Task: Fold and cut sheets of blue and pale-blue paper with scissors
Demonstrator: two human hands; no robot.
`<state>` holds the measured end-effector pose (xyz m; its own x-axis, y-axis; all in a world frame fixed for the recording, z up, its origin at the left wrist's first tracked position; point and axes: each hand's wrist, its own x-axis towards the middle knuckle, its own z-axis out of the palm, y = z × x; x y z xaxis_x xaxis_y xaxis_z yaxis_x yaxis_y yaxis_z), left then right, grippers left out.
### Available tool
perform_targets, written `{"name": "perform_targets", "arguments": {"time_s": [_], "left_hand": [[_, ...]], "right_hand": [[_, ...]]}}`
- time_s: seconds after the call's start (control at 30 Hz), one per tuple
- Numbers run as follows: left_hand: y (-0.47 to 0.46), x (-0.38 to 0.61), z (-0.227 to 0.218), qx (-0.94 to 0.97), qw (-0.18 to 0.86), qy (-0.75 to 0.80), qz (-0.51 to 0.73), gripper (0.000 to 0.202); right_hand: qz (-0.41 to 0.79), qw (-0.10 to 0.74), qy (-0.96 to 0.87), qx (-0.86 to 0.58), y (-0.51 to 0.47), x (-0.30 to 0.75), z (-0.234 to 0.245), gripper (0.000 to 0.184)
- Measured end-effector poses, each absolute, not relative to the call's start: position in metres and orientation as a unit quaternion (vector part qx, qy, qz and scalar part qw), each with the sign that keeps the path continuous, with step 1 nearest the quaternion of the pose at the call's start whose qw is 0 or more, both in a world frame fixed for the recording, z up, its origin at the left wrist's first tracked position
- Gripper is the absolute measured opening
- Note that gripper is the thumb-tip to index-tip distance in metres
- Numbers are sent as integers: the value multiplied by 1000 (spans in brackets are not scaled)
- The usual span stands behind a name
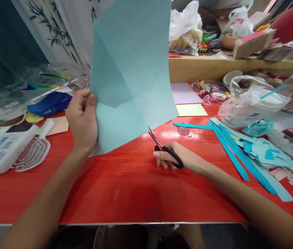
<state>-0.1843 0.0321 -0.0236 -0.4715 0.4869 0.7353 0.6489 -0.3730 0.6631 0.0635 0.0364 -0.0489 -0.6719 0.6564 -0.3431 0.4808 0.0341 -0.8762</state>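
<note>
My left hand point(82, 119) is closed on the left edge of a large light-blue folded paper sheet point(133, 69) and holds it upright over the red table point(125, 186). My right hand point(180, 159) rests on the table and grips black-handled scissors point(165, 149). The blades point up and left, close to the lower right edge of the sheet.
Blue paper strips and scraps point(247, 152) lie at the right. A clear plastic bag point(252, 102), a yellow sheet point(191, 110) and a lilac sheet point(185, 93) lie behind. A white hairbrush point(33, 150) and a white device point(3, 148) sit at the left. A cluttered wooden shelf point(213, 65) runs along the back.
</note>
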Motion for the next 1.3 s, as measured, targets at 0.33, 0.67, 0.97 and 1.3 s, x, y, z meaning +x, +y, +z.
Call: {"name": "perform_targets", "arguments": {"time_s": [0.33, 0.67, 0.97, 1.3], "left_hand": [[34, -188, -28, -530, 83, -536, -652, 22], [33, -187, -27, -545, 101, -525, -646, 20], [35, -188, -27, -558, 117, -508, -645, 18], [35, -190, -27, -554, 120, -514, -644, 19]], "right_hand": [[583, 79, -710, -387, 36, 63, -50, 32], [590, 96, -699, -394, 34, 63, -51, 34], [593, 121, -670, -431, 32, 61, -58, 37], [587, 135, -671, -432, 30, 60, -57, 39]]}}
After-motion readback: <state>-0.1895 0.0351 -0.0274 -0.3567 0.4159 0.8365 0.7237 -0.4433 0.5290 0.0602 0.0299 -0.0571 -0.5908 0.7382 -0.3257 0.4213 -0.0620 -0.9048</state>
